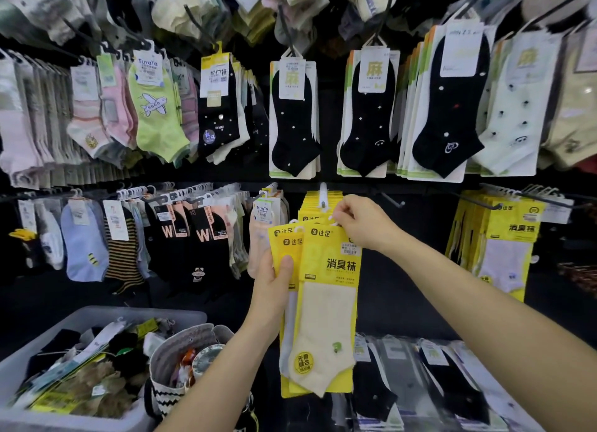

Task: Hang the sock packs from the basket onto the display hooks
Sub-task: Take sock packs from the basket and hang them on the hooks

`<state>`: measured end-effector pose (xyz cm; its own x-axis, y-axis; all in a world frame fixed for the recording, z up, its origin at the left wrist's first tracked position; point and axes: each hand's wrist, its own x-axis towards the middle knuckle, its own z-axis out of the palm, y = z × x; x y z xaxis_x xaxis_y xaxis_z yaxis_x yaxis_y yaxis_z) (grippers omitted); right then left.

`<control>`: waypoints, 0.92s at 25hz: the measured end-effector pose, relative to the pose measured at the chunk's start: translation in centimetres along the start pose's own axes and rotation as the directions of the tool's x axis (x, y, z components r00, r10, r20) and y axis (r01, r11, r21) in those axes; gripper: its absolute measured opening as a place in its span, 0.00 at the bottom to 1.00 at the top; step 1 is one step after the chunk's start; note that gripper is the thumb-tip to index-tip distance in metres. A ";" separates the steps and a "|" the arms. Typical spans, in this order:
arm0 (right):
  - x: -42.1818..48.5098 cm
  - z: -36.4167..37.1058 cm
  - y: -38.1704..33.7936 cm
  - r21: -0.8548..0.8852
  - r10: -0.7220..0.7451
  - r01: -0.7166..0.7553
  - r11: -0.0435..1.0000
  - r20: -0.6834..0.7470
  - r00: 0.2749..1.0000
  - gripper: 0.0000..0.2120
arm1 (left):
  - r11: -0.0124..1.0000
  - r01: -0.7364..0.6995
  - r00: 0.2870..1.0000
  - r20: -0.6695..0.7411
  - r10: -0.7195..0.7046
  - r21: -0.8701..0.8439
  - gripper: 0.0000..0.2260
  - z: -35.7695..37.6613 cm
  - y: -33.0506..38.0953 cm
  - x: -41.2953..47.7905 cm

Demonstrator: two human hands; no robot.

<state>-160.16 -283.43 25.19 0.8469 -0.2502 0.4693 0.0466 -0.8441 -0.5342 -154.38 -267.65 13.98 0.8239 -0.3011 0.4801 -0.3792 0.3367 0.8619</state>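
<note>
Two bare forearms come in from btm of frame, nearest the lens. L hand (274, 280), ctr frame, grips a small fan of packs by the left edge, thumb curled over the front. R hand (361, 221), just above and right of it, has thumb and fingertips pinched on the hang tab at the top of the front one, a flat yellow card sock pack w/ a cream ankle sock (326, 302). Behind it, offset left, is a second yellow card pack (284, 242), same brand. Maybe more underneath, can't tell. Both are in the air, on no hook yet.

Just above the R hand is a white-tipped display hook (323, 196) carrying a stack of matching yellow packs (308, 210). Prob. the target peg.

Step in hand, I'd say: peeling off the front pack and lining its hole up w/ the hook tip. Next move needs the tab raised to the tip, the hole threaded on and the pack slid back. L hand must loosen so only one goes.

Further out, lower left, a grey plastic basket (97, 315) holds mixed sock packs, so plenty left to hang. A woven striped bag (181, 347) sits beside it. Black dotted socks on white cards (294, 121) hang in the row above, and more yellow packs (510, 228) hang at right.
</note>
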 end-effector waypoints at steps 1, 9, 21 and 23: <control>0.5 0.0 0.0 -0.007 0.005 -0.006 1.000 -0.020 1.000 0.10 | 1.000 0.011 0.999 -0.036 -0.011 0.003 0.09 -0.5 -0.3 0.2; 4.5 0.8 -0.2 -0.012 0.010 -0.012 1.000 -0.107 0.994 0.07 | 0.987 0.044 0.989 -0.148 -0.022 0.153 0.06 -4.9 -1.6 0.7; 1.8 2.3 -1.6 0.073 -0.113 0.137 0.988 -0.265 0.958 0.08 | 0.979 -0.071 0.972 -0.208 0.110 0.190 0.03 -4.0 0.8 0.3; -0.1 3.1 -2.3 0.025 -0.156 0.162 0.987 -0.150 0.976 0.10 | 0.979 -0.094 0.974 -0.187 0.127 0.179 0.05 -2.6 1.2 0.0</control>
<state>-158.68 -279.96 24.20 0.7397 -0.1838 0.6473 0.1964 -0.8611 -0.4689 -153.71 -264.92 14.57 0.8332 -0.0831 0.5468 -0.5238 0.1985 0.8284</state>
